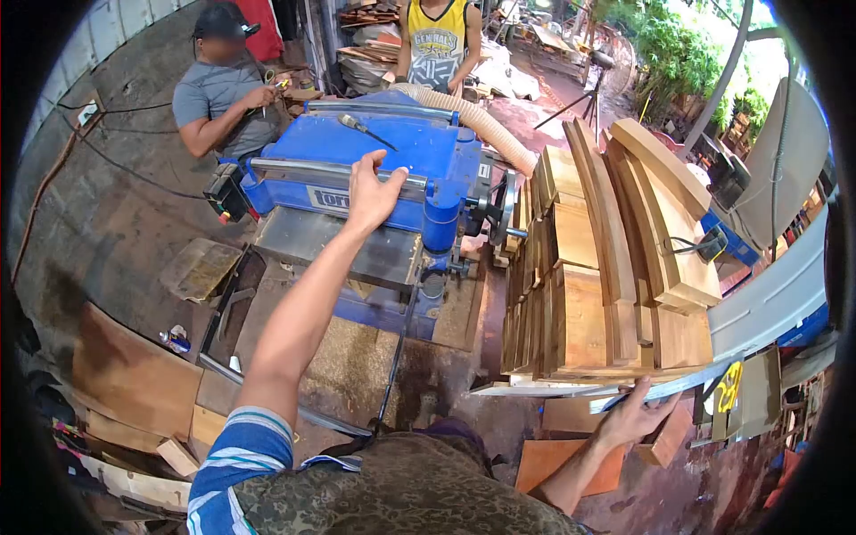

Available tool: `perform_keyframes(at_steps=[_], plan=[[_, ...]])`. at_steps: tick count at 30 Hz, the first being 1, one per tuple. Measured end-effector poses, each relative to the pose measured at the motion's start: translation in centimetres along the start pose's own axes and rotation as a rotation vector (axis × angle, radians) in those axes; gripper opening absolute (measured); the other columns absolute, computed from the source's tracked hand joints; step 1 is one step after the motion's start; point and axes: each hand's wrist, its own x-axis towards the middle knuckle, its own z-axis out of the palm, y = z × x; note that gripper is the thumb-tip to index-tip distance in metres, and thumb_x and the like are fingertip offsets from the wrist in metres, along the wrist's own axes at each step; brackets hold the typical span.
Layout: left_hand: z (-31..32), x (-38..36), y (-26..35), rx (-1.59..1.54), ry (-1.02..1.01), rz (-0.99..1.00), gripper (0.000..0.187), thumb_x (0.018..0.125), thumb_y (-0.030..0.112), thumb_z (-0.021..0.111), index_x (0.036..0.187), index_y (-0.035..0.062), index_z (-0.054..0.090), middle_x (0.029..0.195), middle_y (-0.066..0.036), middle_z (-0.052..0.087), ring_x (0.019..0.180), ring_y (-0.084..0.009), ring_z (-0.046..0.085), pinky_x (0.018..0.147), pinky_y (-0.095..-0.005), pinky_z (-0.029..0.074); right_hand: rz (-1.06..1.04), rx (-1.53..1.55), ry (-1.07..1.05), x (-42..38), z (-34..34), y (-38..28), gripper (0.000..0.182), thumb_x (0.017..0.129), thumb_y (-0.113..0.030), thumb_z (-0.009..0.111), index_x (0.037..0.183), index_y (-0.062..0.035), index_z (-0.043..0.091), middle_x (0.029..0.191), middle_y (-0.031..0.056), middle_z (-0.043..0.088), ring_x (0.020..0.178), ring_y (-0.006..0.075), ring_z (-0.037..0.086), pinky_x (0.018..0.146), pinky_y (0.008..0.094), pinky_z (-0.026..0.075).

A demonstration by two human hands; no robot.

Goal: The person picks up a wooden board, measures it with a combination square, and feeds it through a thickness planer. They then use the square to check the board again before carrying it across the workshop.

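Observation:
My left hand is at the front bar of a blue thickness planer, fingers stretched out and thumb apart, with nothing held. Just beyond it, a screwdriver with a dark handle lies on the planer's top. Low on the right, my right hand grips the pale bluish edge of the surface under a wood stack. Its fingertips are partly hidden by that edge. The stack of planks rises above this hand, with long curved boards on top.
A person in a grey shirt sits at the planer's left, hands on a small object. Another in a yellow jersey stands behind it. A ribbed hose runs off the planer. Wood shavings, loose boards and a cable lie about.

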Motion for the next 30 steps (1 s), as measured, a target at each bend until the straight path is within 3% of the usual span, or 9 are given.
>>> perform_keyframes(at_steps=[3,5,8,11,15,18,23,26,30], plan=[[0.6,0.1,0.2,-0.031,0.014,-0.002,0.062,0.081,0.033,0.074,0.127,-0.0034,0.055,0.118,-0.021,0.057,0.109,-0.0308,0.055,0.098,-0.0400,0.045,-0.072,-0.067,0.003,-2.9,1.3,0.5,0.069,0.094,-0.006,0.062,0.149,0.0036,0.022,0.122,0.0202,0.054,0.081,0.0167,0.059,0.059,0.0276,0.055],[0.8,0.4,0.4,-0.042,0.033,0.003,0.063,0.081,0.033,0.075,0.128,-0.0037,0.054,0.119,-0.021,0.057,0.108,-0.0305,0.056,0.097,-0.0400,0.045,-0.167,0.077,-0.083,-3.6,2.5,0.0,0.066,0.095,-0.003,0.058,0.149,0.0016,0.019,0.112,0.0173,0.058,0.077,0.0147,0.059,0.055,0.0255,0.054],[1.0,1.1,0.0,-0.129,0.067,-0.061,0.066,0.081,0.034,0.075,0.130,-0.0040,0.052,0.121,-0.021,0.056,0.108,-0.0302,0.057,0.097,-0.0401,0.046,0.100,0.637,-0.446,-4.1,5.1,-3.3,0.047,0.098,-0.001,0.054,0.138,-0.0008,0.031,0.081,0.0078,0.058,0.052,0.0118,0.052,0.047,0.0253,0.050],[0.8,1.9,-0.6,-0.206,0.101,-0.145,0.069,0.082,0.035,0.075,0.132,-0.0046,0.050,0.124,-0.022,0.056,0.110,-0.0302,0.058,0.097,-0.0402,0.047,0.232,0.520,-0.535,-6.6,6.9,-4.2,0.039,0.098,-0.004,0.056,0.131,-0.0008,0.035,0.082,0.0069,0.058,0.054,0.0106,0.052,0.045,0.0224,0.045],[-0.9,3.8,-0.9,-0.245,0.175,-0.214,0.075,0.081,0.036,0.076,0.135,-0.0069,0.045,0.129,-0.023,0.055,0.115,-0.0307,0.057,0.099,-0.0393,0.046,0.136,0.509,-0.720,-9.2,7.8,-2.2,0.041,0.095,-0.013,0.064,0.125,0.0001,0.040,0.081,0.0065,0.058,0.056,0.0113,0.054,0.050,0.0231,0.046],[-2.4,5.6,-1.6,-0.319,0.190,-0.322,0.083,0.084,0.042,0.073,0.140,-0.0083,0.039,0.134,-0.024,0.052,0.121,-0.0277,0.054,0.101,-0.0375,0.045,0.257,0.380,-0.886,-10.3,8.3,-0.1,0.023,0.095,-0.015,0.064,0.107,0.0027,0.054,0.071,0.0047,0.057,0.056,0.0104,0.056,0.049,0.0232,0.045],[-3.0,10.4,-2.4,-0.347,0.161,-0.350,0.094,0.083,0.052,0.072,0.146,-0.0070,0.033,0.142,-0.024,0.044,0.125,-0.0315,0.050,0.102,-0.0430,0.044,0.286,0.366,-0.930,-10.6,9.8,1.7,0.030,0.099,-0.025,0.059,0.105,0.0038,0.055,0.060,0.0023,0.054,0.044,0.0087,0.049,0.046,0.0227,0.041],[-2.3,12.9,-1.0,-0.493,-0.001,-0.380,0.100,0.081,0.056,0.072,0.148,-0.0057,0.029,0.145,-0.026,0.039,0.128,-0.0350,0.047,0.104,-0.0465,0.043,0.220,0.398,-1.034,-10.3,10.9,2.1,0.029,0.101,-0.024,0.055,0.104,0.0051,0.054,0.053,0.0008,0.050,0.043,0.0085,0.048,0.043,0.0236,0.037],[0.5,16.2,-0.4,-0.720,0.038,-0.505,0.105,0.079,0.059,0.073,0.150,-0.0012,0.025,0.147,-0.029,0.033,0.130,-0.0415,0.043,0.103,-0.0508,0.043,0.130,0.383,-1.102,-10.2,11.5,3.7,0.026,0.100,-0.021,0.056,0.104,0.0049,0.054,0.060,0.0018,0.053,0.046,0.0081,0.049,0.044,0.0233,0.039]])
